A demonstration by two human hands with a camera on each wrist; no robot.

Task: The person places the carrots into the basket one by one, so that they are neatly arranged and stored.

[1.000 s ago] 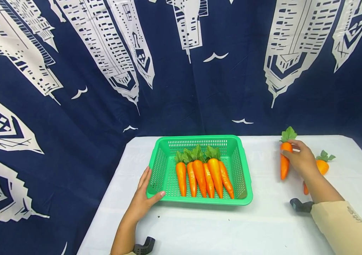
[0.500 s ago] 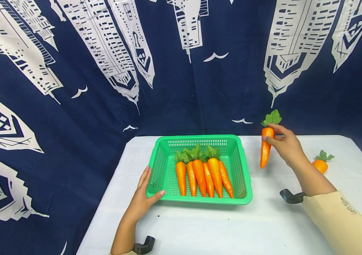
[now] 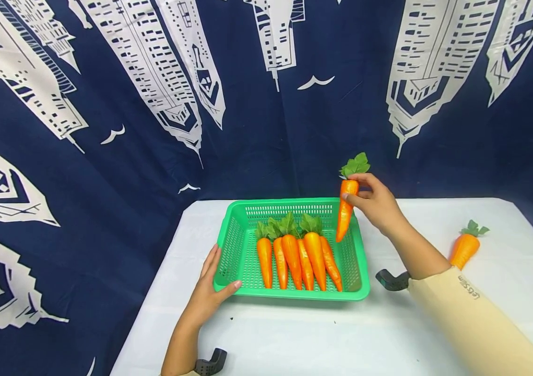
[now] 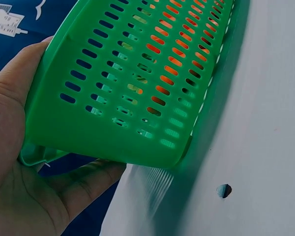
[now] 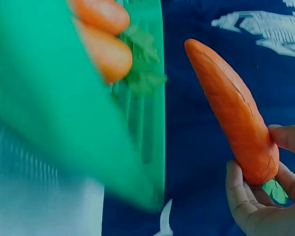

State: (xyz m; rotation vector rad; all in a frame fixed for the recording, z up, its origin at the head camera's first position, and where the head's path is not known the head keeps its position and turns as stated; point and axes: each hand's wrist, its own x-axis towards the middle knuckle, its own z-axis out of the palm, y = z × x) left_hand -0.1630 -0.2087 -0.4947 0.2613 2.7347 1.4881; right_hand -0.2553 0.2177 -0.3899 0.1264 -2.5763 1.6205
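A green slotted basket (image 3: 360, 261) sits on the white table and holds several orange carrots (image 3: 300, 256) lying side by side. My left hand (image 3: 211, 290) rests against the basket's near left corner (image 4: 103, 132), thumb along the front rim, fingers straight up the side wall. My right hand (image 3: 373, 201) pinches one carrot (image 3: 344, 209) by its thick end just under the green leaves, point hanging down over the basket's right side. In the right wrist view that carrot (image 5: 233, 113) sits between my fingers (image 5: 241, 196) with the basket (image 5: 64, 113) blurred beside it.
Another carrot (image 3: 464, 246) lies on the table at the far right. A dark blue cloth (image 3: 106, 104) with white building prints hangs behind and to the left. A small dark speck (image 4: 224, 190) marks the tabletop near the basket's front.
My right hand has lifted the carrot off the table at the right and carried it leftward, from beside the basket to above its right side. The left hand has stayed at the basket's corner.
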